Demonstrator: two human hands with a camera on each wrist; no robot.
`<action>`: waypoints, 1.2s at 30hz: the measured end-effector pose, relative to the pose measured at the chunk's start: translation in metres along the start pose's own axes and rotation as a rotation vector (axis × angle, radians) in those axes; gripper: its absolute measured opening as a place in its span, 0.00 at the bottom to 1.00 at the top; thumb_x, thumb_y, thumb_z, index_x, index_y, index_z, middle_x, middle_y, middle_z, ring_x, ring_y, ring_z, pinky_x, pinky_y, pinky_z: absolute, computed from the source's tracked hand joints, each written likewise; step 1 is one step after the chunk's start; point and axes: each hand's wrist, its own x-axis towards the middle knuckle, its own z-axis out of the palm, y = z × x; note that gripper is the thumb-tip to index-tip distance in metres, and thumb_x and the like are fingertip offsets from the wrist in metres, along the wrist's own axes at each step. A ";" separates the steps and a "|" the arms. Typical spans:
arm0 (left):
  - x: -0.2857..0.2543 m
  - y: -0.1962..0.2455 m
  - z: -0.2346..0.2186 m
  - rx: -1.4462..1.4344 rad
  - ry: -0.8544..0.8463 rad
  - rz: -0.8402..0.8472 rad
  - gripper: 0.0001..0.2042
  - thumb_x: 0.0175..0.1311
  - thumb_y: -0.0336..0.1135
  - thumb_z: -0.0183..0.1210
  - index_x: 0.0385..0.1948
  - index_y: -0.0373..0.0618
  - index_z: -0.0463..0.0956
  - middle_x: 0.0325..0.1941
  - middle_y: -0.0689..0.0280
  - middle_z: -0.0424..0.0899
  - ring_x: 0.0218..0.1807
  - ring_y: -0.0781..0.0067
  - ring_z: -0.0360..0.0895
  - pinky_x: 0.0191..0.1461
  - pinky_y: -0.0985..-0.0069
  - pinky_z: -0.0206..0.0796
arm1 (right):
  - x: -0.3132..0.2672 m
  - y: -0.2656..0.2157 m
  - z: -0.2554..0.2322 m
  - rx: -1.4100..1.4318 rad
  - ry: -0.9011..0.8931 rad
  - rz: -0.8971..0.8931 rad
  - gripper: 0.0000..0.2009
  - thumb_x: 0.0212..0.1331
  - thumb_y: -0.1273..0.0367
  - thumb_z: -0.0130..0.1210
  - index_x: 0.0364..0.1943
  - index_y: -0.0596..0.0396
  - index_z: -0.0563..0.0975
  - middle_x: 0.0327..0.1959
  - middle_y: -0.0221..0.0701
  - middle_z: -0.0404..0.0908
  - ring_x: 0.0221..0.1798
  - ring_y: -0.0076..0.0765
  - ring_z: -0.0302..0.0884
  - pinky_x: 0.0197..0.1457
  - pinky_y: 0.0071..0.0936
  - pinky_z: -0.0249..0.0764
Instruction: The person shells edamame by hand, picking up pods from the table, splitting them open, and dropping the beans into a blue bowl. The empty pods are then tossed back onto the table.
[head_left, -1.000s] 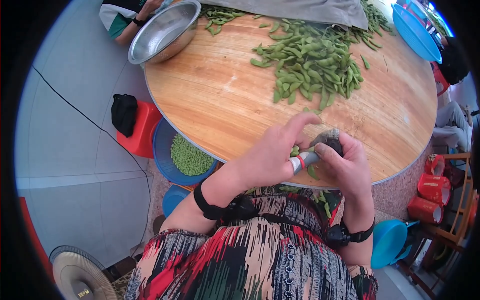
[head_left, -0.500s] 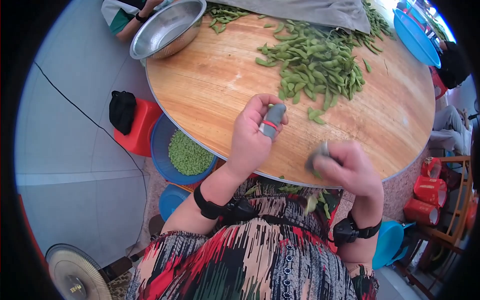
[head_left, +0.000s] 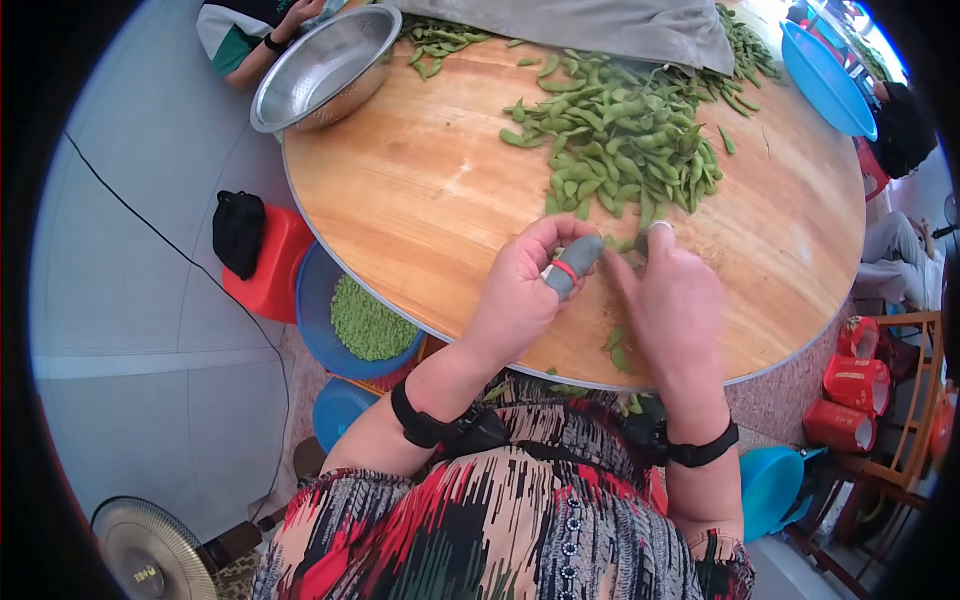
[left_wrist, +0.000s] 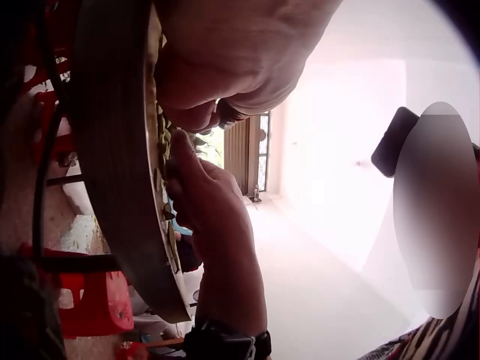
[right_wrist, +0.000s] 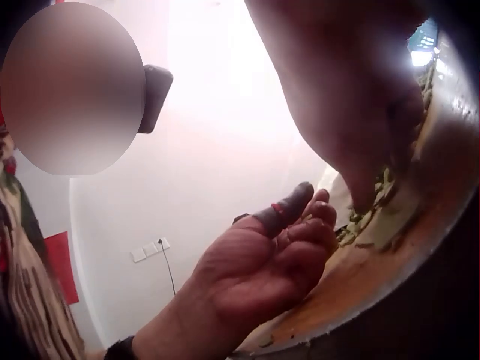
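My left hand (head_left: 520, 285) is raised over the near part of the round table, its fingers curled in around shelled green beans that mostly hide inside them. A grey cover with a red band (head_left: 566, 270) sheathes its thumb. In the right wrist view the left hand (right_wrist: 259, 262) shows its folded fingers and the grey thumb cover. Just right of it, my right hand (head_left: 675, 300) reaches to a few loose pods (head_left: 622, 243) at the near edge of the soybean pod pile (head_left: 630, 140), thumb and index finger spread apart. Its index finger also wears a grey cover.
On the wooden table (head_left: 400, 200) stand a steel basin (head_left: 330, 70) at the far left and a grey cloth (head_left: 620, 30) over more pods. A blue basket (head_left: 315, 310) of shelled beans sits below the left edge. A red stool (head_left: 275, 265) is beside it.
My right hand came away from the left, dipped toward the near table edge, then moved forward to the loose pods. The left hand drew back, then came slightly right, its fingers still curled.
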 end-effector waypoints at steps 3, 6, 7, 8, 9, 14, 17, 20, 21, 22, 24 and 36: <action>0.002 -0.001 -0.002 0.005 -0.022 -0.002 0.09 0.60 0.27 0.53 0.42 0.44 0.70 0.30 0.73 0.73 0.26 0.90 0.64 0.25 0.93 0.53 | -0.003 0.003 0.004 0.001 0.011 0.033 0.12 0.53 0.63 0.54 0.25 0.59 0.71 0.19 0.43 0.76 0.25 0.51 0.76 0.27 0.42 0.69; 0.001 -0.001 -0.001 0.028 -0.026 -0.021 0.10 0.60 0.28 0.54 0.42 0.44 0.70 0.30 0.73 0.72 0.25 0.90 0.63 0.25 0.93 0.53 | -0.007 0.014 0.005 0.024 0.051 0.022 0.11 0.53 0.64 0.54 0.27 0.58 0.71 0.21 0.42 0.77 0.26 0.50 0.76 0.28 0.40 0.69; 0.001 -0.001 0.001 0.028 -0.024 -0.022 0.10 0.60 0.28 0.54 0.42 0.44 0.70 0.30 0.73 0.72 0.25 0.90 0.63 0.25 0.93 0.53 | -0.009 0.018 0.004 0.031 0.082 -0.003 0.09 0.54 0.66 0.54 0.29 0.57 0.71 0.22 0.42 0.77 0.26 0.48 0.76 0.28 0.38 0.70; 0.001 -0.001 0.004 0.014 -0.035 -0.034 0.10 0.60 0.28 0.54 0.43 0.44 0.70 0.30 0.73 0.72 0.25 0.90 0.63 0.24 0.92 0.52 | -0.010 0.022 0.005 0.031 0.080 -0.002 0.09 0.54 0.66 0.54 0.29 0.57 0.71 0.22 0.42 0.77 0.26 0.48 0.76 0.28 0.38 0.70; 0.002 -0.001 0.007 0.001 -0.046 -0.046 0.10 0.60 0.28 0.54 0.43 0.43 0.70 0.30 0.73 0.72 0.24 0.91 0.62 0.23 0.92 0.51 | -0.011 0.027 0.006 0.213 0.138 0.013 0.07 0.54 0.67 0.54 0.29 0.57 0.72 0.21 0.41 0.76 0.24 0.45 0.75 0.27 0.35 0.69; 0.006 -0.011 0.014 -0.270 -0.094 -0.110 0.07 0.59 0.30 0.56 0.39 0.42 0.73 0.26 0.74 0.72 0.22 0.91 0.60 0.21 0.91 0.47 | -0.022 0.025 -0.001 0.665 0.079 0.005 0.06 0.55 0.70 0.52 0.30 0.58 0.74 0.17 0.32 0.73 0.18 0.29 0.68 0.24 0.26 0.64; 0.002 -0.012 0.015 -0.234 -0.078 -0.104 0.05 0.59 0.31 0.57 0.35 0.42 0.75 0.24 0.75 0.72 0.20 0.92 0.59 0.20 0.91 0.45 | -0.035 0.025 -0.004 1.014 -0.092 0.090 0.08 0.60 0.68 0.48 0.29 0.58 0.72 0.15 0.23 0.67 0.18 0.18 0.60 0.22 0.19 0.58; 0.000 -0.001 0.022 -0.063 -0.033 -0.024 0.05 0.59 0.32 0.57 0.33 0.42 0.75 0.24 0.74 0.74 0.21 0.91 0.60 0.21 0.90 0.48 | -0.032 0.037 -0.018 1.308 -0.544 0.201 0.11 0.65 0.65 0.42 0.29 0.58 0.71 0.17 0.19 0.65 0.18 0.14 0.58 0.21 0.16 0.55; -0.002 -0.001 0.024 0.013 -0.016 0.012 0.05 0.59 0.32 0.57 0.32 0.42 0.75 0.25 0.74 0.75 0.22 0.91 0.63 0.23 0.90 0.52 | -0.034 0.038 -0.016 1.383 -0.590 0.212 0.12 0.65 0.65 0.40 0.30 0.57 0.71 0.18 0.20 0.65 0.18 0.13 0.56 0.21 0.14 0.53; -0.002 -0.004 0.024 0.014 -0.016 0.010 0.05 0.59 0.32 0.57 0.32 0.42 0.75 0.25 0.74 0.75 0.22 0.91 0.63 0.23 0.90 0.52 | -0.036 0.039 -0.014 1.461 -0.641 0.230 0.13 0.66 0.64 0.39 0.30 0.57 0.70 0.18 0.20 0.65 0.18 0.12 0.55 0.20 0.13 0.51; -0.001 -0.014 0.022 0.040 -0.016 0.134 0.05 0.60 0.32 0.56 0.32 0.41 0.75 0.26 0.74 0.76 0.27 0.88 0.67 0.30 0.88 0.59 | -0.039 0.038 -0.012 1.541 -0.629 0.233 0.12 0.66 0.64 0.38 0.31 0.57 0.70 0.18 0.20 0.65 0.18 0.12 0.55 0.20 0.13 0.52; -0.019 -0.015 0.018 0.177 -0.144 0.173 0.04 0.61 0.31 0.54 0.34 0.42 0.72 0.32 0.73 0.75 0.34 0.86 0.70 0.37 0.86 0.63 | -0.048 0.026 -0.011 1.562 -0.521 0.290 0.07 0.64 0.69 0.42 0.38 0.56 0.70 0.19 0.20 0.66 0.16 0.10 0.52 0.18 0.10 0.49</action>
